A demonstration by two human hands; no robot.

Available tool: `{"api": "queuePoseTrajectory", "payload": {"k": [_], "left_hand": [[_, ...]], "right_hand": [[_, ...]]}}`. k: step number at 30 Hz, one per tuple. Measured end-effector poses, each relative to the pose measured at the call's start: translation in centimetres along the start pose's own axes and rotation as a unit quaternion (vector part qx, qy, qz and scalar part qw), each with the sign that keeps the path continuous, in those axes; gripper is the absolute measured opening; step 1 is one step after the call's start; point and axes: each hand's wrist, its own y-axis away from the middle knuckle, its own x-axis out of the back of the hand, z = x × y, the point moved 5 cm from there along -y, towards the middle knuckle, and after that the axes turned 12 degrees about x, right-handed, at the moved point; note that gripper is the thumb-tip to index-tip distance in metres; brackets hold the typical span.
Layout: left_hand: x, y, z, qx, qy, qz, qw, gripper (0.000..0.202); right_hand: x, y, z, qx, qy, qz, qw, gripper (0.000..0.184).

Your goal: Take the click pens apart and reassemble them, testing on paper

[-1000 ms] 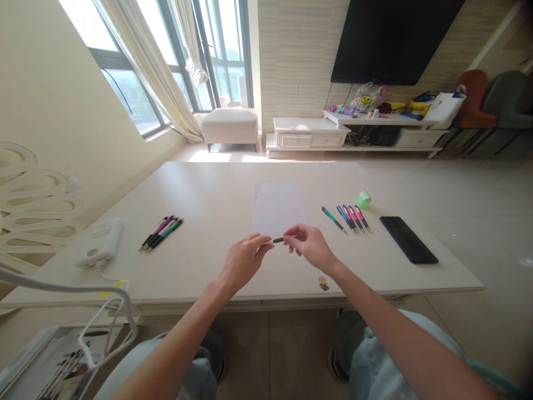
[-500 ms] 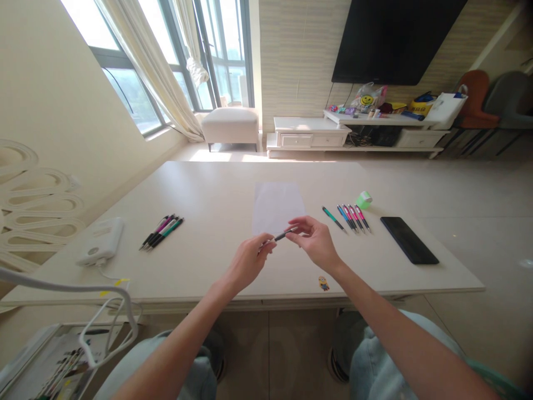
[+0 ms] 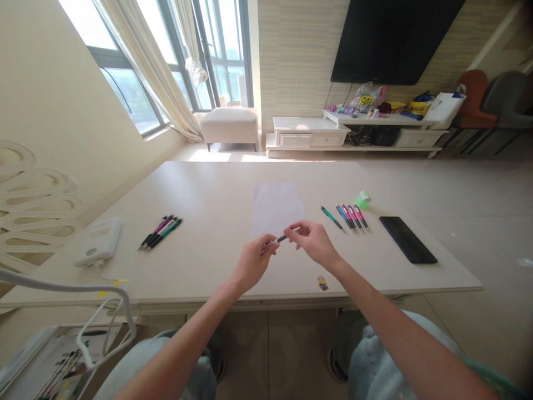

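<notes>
Between my two hands is a dark-barrelled pen [image 3: 282, 238], held level just over the near edge of a white sheet of paper [image 3: 277, 205]. My left hand [image 3: 255, 256] is closed around one end of it. The thumb and fingers of my right hand [image 3: 311, 240] pinch the other end. My fingers hide much of the pen, so I cannot tell whether it is in one piece. To the right, a green pen [image 3: 332, 219] lies apart from a row of several blue and pink pens [image 3: 352, 218]. On the left is a bunch of several dark, purple and green pens [image 3: 160, 232].
A black phone [image 3: 408, 240] lies on the right of the white table [image 3: 208, 194], with a green-and-white block [image 3: 362, 200] behind it. A cartoon sticker [image 3: 322, 283] is near the front edge. At left sits a white power bank [image 3: 100, 243] with a cable.
My right hand has shifted slightly down and its fingers have closed in more on the pen. My left hand stays on the other end. The objects on the table have stayed put.
</notes>
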Motion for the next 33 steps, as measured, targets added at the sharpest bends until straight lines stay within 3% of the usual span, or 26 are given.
{"api": "queuePoseTrajectory", "payload": {"k": [3,8,14,18,22,33], "left_hand": [[0.0,-0.1,-0.1,0.005,-0.009,0.0,1.0,0.021],[0.1,-0.1,-0.2,0.004,-0.005,0.005,1.0,0.023],[0.0,-0.1,-0.2,-0.003,-0.005,0.009,1.0,0.023],[-0.1,-0.2,-0.5,0.0,-0.006,0.006,1.0,0.022],[-0.2,-0.2,-0.7,-0.002,0.021,0.008,1.0,0.028],[-0.9,-0.9,-1.1,-0.004,0.128,-0.021,0.992,0.023]], "right_hand": [[0.2,0.0,0.1,0.001,0.022,-0.007,1.0,0.03],[0.4,-0.1,-0.9,0.064,0.014,-0.004,0.998,0.026],[0.5,0.0,-0.3,-0.003,0.038,0.001,0.999,0.033],[0.8,-0.3,-0.7,0.032,0.034,0.003,0.999,0.027],[1.7,-0.6,-1.5,0.071,0.005,0.031,0.997,0.027],[3.1,-0.8,-2.0,0.078,-0.017,0.063,0.995,0.034]]}}
